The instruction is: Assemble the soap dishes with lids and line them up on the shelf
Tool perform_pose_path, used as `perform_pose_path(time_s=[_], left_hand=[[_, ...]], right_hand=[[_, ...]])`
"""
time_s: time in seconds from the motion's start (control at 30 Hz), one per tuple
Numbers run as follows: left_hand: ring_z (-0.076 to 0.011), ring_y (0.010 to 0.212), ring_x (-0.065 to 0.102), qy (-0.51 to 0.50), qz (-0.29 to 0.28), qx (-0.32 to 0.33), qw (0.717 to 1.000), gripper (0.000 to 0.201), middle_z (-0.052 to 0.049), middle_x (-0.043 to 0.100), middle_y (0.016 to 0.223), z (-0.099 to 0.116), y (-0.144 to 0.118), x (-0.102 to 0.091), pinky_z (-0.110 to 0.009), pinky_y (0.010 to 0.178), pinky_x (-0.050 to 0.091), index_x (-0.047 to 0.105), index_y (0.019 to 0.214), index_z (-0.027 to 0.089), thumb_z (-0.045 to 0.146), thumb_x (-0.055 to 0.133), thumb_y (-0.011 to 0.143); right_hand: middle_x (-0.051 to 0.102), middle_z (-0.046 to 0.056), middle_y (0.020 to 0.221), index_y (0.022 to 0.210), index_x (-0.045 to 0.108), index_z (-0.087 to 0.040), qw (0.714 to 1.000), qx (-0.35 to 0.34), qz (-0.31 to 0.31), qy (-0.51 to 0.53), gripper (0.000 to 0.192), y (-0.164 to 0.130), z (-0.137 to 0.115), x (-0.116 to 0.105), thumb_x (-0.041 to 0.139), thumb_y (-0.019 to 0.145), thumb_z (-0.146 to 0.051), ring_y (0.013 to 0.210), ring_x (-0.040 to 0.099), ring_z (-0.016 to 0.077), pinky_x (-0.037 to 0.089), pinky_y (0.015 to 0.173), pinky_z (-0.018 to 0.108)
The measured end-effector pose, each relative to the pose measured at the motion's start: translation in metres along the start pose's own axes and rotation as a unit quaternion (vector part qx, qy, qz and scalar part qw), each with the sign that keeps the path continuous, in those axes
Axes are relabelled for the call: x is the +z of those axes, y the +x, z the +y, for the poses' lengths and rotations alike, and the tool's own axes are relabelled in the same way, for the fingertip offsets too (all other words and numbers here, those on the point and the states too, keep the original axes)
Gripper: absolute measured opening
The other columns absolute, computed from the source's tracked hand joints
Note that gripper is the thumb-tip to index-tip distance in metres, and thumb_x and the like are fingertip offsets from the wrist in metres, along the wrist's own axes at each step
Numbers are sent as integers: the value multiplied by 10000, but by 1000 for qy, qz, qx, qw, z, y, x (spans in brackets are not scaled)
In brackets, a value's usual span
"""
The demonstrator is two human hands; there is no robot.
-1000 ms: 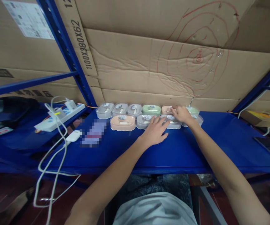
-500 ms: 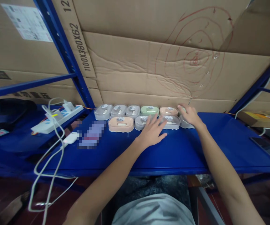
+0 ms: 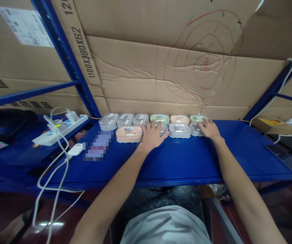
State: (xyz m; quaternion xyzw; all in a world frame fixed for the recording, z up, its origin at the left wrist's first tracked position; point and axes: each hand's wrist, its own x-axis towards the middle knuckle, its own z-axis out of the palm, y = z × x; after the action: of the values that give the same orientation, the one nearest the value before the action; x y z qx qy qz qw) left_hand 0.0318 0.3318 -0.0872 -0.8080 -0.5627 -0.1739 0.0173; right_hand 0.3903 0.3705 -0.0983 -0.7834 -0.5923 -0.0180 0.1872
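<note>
Lidded oval boxes stand in two rows against the cardboard. My left hand lies with fingers spread over a grey box in the front row, partly hiding it. To its left is a peach box; to its right, another grey box. My right hand, fingers stretched out, touches the right-end grey box of that row. Behind that stands a green box. The back row also has a peach box, a second green box and several grey ones.
The boxes stand on a blue shelf with cardboard behind it. At left lie a white power strip, looped white cables and a blurred purple item. A phone and an open carton are at right.
My left hand has shifted left along the front row. My right hand has come off the back-row green box to the front grey one. The front-row grey boxes at right sit further left.
</note>
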Motion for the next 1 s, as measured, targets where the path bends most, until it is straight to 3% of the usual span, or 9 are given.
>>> perform_pose_path(time_s=[0.17,0.37,0.6,1.0], left_hand=[[-524,1678,189,-14,2,-11,1000,804,-187,339,1799,-12,8,-7,-756,1314,123,411,1703,229,722,313,1075],[-592,1637,222,33,1,-137,990,820,-216,375,1773,-32,14,-15,-816,1268,140,524,1632,174,711,254,1074],[-489,1592,372,8,53,-89,995,705,-193,518,1678,-28,17,-9,-765,1246,272,578,1559,231,667,280,1092],[-466,1596,399,3,38,-51,998,620,-224,455,1714,-25,11,-14,-725,1273,287,605,1509,190,591,351,1111]], right_hand=[[522,226,1662,1616,559,-194,999,8,19,25,770,0,2,-5,322,1084,-698,1496,546,410,448,1207,552],[537,229,1647,1584,589,-174,999,16,35,39,733,1,7,0,365,1083,-660,1458,582,391,473,1184,516],[528,228,1652,1573,600,-166,998,21,46,39,713,5,9,8,364,1084,-628,1468,572,384,457,1202,501],[510,223,1672,1565,608,-161,997,24,44,54,711,6,10,10,362,1082,-621,1492,551,392,444,1223,519]])
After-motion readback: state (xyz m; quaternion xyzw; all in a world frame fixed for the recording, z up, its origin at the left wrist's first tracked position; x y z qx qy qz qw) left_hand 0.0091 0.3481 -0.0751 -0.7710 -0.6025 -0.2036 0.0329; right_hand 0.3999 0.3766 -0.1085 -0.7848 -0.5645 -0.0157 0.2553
